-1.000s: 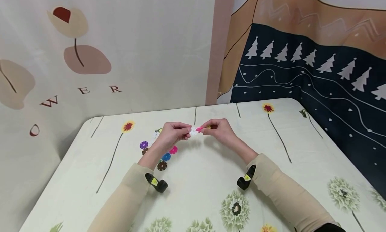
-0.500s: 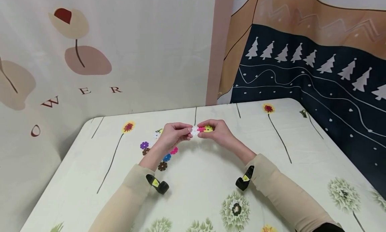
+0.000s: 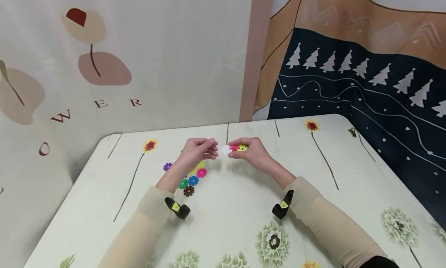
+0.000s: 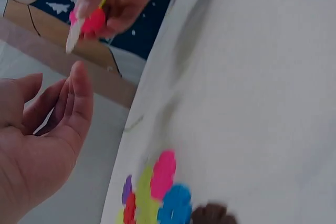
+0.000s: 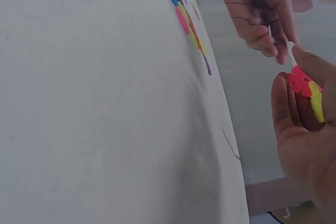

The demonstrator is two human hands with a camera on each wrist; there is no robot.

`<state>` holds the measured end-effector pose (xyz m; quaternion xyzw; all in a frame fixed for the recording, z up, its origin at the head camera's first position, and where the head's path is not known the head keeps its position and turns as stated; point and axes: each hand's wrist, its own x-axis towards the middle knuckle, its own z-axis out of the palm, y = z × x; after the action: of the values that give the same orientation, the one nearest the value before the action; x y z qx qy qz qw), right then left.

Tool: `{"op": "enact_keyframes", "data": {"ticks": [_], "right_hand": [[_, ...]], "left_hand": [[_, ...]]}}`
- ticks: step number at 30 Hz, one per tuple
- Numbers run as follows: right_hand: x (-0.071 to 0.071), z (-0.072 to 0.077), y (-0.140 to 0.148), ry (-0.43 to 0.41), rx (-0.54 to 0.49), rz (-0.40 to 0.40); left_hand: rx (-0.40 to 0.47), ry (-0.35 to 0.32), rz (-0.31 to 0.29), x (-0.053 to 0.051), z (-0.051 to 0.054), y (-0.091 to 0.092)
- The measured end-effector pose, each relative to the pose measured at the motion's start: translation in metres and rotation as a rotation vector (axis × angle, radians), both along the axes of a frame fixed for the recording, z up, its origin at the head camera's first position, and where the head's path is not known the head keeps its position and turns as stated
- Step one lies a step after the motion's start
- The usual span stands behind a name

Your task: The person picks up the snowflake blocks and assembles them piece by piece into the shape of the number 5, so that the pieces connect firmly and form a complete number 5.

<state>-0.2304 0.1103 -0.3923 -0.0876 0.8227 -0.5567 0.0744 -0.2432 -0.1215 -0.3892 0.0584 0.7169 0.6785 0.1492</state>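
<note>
Our relaxed left fingers had freed the white disc beside them, leaving our right fingers alone pinching the chain.

my left hand lets go of the white disc and slips leftward, now clear of it, so my right hand alone holds it with the pink disc and yellow disc, while a green disc comes into fuller view beside my left wrist.
</note>
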Motion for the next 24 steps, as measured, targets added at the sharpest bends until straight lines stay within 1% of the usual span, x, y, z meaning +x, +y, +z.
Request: {"op": "enact_keyframes", "data": {"ticks": [4, 8, 11, 13, 18, 21, 24], "right_hand": [[0.0, 0.002, 0.002, -0.01, -0.02, -0.025], [0.001, 0.004, 0.005, -0.016, -0.034, -0.027], [0.001, 0.005, 0.007, -0.013, -0.046, -0.026], [0.0, 0.005, 0.008, -0.011, -0.051, -0.027], [0.001, 0.005, 0.01, -0.021, -0.046, -0.038], [0.002, 0.005, 0.01, -0.031, -0.041, -0.041], [0.003, 0.005, 0.011, -0.032, -0.037, -0.037]], "left_hand": [[-0.178, 0.116, 0.035, -0.008, -0.004, -0.015], [-0.377, 0.188, 0.05, -0.013, -0.01, -0.027], [-0.478, 0.216, 0.034, -0.015, -0.015, -0.032], [-0.526, 0.232, 0.009, -0.017, -0.018, -0.034], [-0.605, 0.252, -0.072, -0.019, -0.023, -0.036], [-0.639, 0.256, -0.097, -0.019, -0.024, -0.035], [-0.678, 0.28, -0.112, -0.02, -0.025, -0.034]]}}
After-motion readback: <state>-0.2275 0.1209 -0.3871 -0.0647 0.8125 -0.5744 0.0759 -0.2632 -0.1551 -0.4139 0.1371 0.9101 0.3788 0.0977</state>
